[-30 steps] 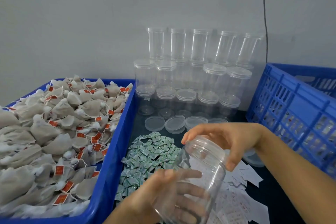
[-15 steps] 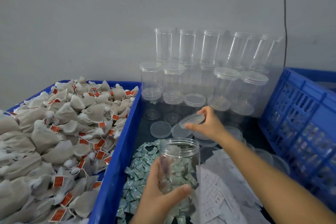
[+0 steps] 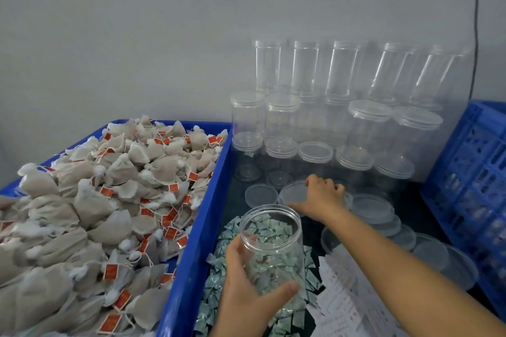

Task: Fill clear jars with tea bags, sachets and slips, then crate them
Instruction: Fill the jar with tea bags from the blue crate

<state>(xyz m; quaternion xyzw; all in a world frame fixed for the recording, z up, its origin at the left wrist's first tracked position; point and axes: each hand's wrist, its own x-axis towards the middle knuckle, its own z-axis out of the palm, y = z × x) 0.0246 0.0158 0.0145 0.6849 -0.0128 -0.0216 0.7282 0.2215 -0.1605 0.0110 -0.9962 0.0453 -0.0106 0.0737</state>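
- The left hand [image 3: 246, 279] gripped an open clear jar [image 3: 272, 249] upright above the sachets [image 3: 262, 230].
- The right hand [image 3: 320, 197], ahead of the jar, pinched a loose lid [image 3: 294, 194] lying on the tabletop [image 3: 235, 200].

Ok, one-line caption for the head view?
Left hand holds an open clear jar while right hand sets a lid down.
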